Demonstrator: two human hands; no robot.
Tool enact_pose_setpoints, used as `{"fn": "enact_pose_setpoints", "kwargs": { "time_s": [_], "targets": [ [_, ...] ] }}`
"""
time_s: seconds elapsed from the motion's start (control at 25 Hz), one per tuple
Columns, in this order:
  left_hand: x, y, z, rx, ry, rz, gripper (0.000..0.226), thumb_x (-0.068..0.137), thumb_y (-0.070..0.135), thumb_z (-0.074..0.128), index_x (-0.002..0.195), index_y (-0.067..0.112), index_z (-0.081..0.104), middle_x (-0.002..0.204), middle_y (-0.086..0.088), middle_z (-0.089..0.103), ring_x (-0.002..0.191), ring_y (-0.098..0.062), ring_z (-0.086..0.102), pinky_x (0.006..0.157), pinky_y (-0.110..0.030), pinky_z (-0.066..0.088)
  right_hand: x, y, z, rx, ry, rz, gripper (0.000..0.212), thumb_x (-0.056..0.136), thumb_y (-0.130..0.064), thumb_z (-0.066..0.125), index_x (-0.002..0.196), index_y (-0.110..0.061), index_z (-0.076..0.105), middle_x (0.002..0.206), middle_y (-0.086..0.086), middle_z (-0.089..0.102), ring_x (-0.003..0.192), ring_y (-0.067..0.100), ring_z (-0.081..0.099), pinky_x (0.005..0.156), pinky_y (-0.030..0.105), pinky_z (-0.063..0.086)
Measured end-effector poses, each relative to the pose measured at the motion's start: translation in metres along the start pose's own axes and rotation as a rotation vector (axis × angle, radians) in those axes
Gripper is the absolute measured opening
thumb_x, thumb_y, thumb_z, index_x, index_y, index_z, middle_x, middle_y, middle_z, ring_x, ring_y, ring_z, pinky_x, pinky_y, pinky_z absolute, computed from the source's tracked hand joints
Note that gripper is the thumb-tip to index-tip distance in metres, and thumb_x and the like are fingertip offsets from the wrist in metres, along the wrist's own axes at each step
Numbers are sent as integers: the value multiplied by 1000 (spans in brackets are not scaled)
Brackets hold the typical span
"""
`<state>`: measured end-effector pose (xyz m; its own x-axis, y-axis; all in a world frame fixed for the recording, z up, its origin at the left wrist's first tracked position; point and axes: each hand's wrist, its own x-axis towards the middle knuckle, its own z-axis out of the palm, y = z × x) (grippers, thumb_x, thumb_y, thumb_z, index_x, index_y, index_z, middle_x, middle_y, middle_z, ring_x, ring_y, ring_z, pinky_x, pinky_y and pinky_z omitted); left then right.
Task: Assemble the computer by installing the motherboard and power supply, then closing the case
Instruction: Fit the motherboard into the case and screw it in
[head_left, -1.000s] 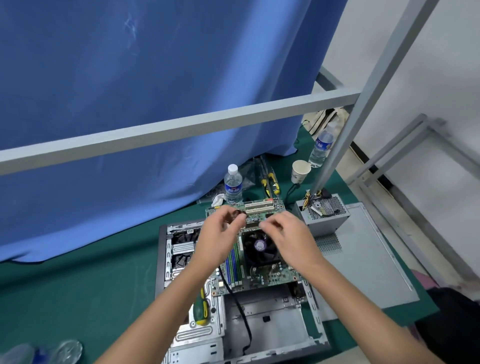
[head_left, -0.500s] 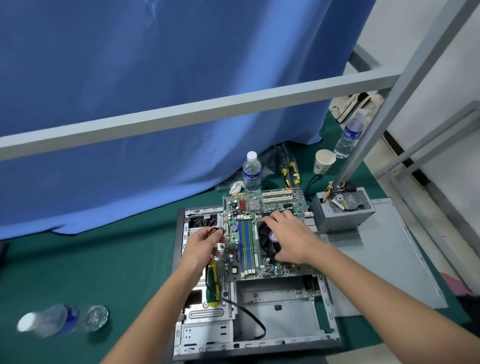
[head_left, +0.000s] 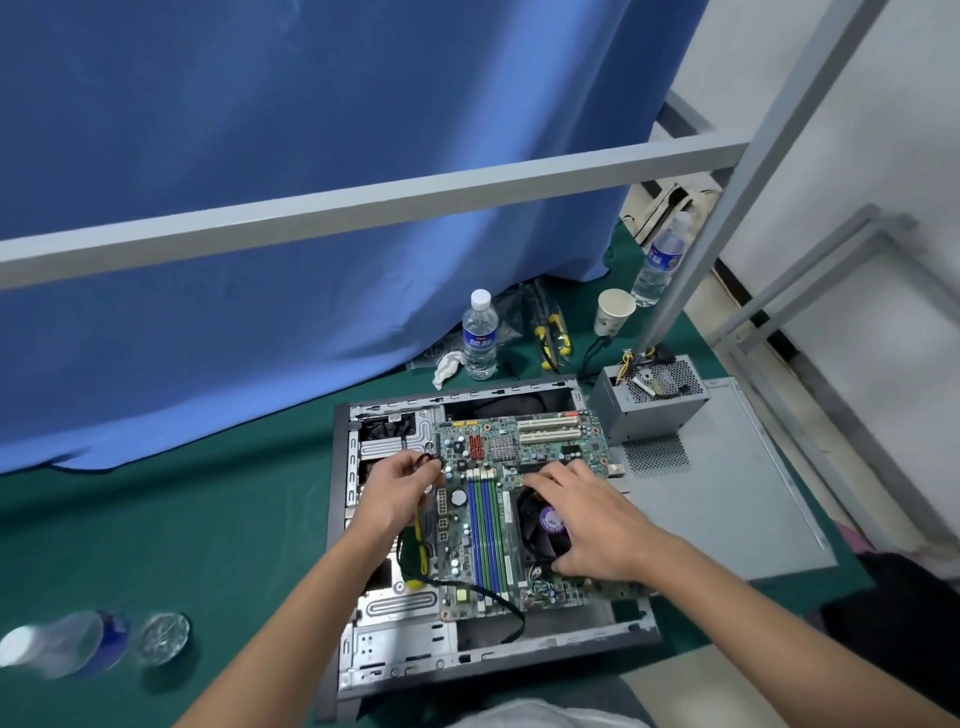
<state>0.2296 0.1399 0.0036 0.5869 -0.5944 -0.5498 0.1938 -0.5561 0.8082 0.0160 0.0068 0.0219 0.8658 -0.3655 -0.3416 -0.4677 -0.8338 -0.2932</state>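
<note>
The open computer case (head_left: 343, 519) lies flat on the green mat. A green motherboard (head_left: 488, 525) with blue and green memory slots rests inside it. My right hand (head_left: 592, 525) lies over the black CPU fan (head_left: 540, 525), fingers spread, thumb at the fan's near side. My left hand (head_left: 397, 486) is at the board's left edge and pinches a black cable (head_left: 485, 597) that loops down across the board's near edge. The grey power supply (head_left: 649, 400) stands outside the case at the back right, beside the grey side panel (head_left: 727, 493).
A yellow-green screwdriver (head_left: 418, 551) lies in the case under my left wrist. Two water bottles (head_left: 480, 335), a paper cup (head_left: 613, 312) and yellow-handled tools (head_left: 553, 338) stand at the back. A lying bottle (head_left: 67, 642) is near left. A grey frame bar crosses overhead.
The motherboard has come down from above the case into it. My left hand left the board's far edge and took the black cable at its left side. My right hand settled on the fan.
</note>
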Motion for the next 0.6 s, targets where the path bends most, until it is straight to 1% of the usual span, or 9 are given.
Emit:
{"fn": "enact_pose_setpoints", "kwargs": {
  "time_s": [0.12, 0.24, 0.32, 0.4, 0.48, 0.56, 0.6],
  "targets": [
    [1, -4, 2, 37, -42, 21, 13, 98, 20, 60, 95, 7, 65, 85, -1, 76, 47, -6, 51, 40, -17, 37, -7, -3, 7, -3, 6, 25, 105, 68, -29, 86, 152, -24, 23, 141, -9, 34, 122, 13, 30, 107, 37, 39],
    [2, -9, 4, 74, -60, 52, 15, 98, 21, 61, 94, 7, 66, 83, -4, 75, 49, -7, 51, 42, -19, 38, -10, -4, 7, -7, -4, 44, 106, 69, -30, 86, 153, -23, 22, 143, -9, 34, 124, 13, 30, 109, 37, 38],
    [3, -14, 6, 107, -81, 66, 15, 98, 21, 61, 94, 8, 66, 74, -1, 73, 50, -8, 51, 46, -22, 41, -11, -6, 8, -10, -15, 52, 107, 69, -30, 87, 153, -24, 20, 145, -10, 32, 127, 14, 30, 110, 39, 37],
    [4, -16, 7, 144, -106, 88, 16, 98, 24, 60, 93, 10, 66, 64, 2, 64, 50, -11, 47, 46, -24, 39, -11, -8, 10, -5, -22, 64, 108, 70, -31, 87, 153, -25, 18, 148, -9, 30, 131, 15, 29, 110, 41, 37],
    [5, -18, 11, 181, -124, 108, 17, 98, 26, 60, 93, 11, 65, 65, 0, 57, 52, -11, 46, 47, -22, 38, -11, -9, 13, 0, -19, 78, 108, 70, -30, 87, 153, -27, 17, 150, -8, 28, 135, 17, 27, 112, 42, 36],
    [2, -18, 18, 178, -131, 101, 19, 98, 26, 60, 96, 8, 66, 68, -1, 60, 50, -6, 49, 48, -19, 40, -12, -10, 15, 3, -29, 92, 108, 71, -28, 86, 153, -27, 16, 151, -7, 27, 137, 18, 26, 112, 41, 34],
    [-1, -18, 22, 157, -136, 95, 19, 97, 24, 61, 97, 5, 66, 71, -3, 63, 52, -6, 53, 52, -20, 43, -13, -10, 15, 2, -34, 93, 108, 72, -27, 86, 154, -26, 16, 152, -6, 26, 138, 18, 24, 113, 41, 33]
  ]
}}
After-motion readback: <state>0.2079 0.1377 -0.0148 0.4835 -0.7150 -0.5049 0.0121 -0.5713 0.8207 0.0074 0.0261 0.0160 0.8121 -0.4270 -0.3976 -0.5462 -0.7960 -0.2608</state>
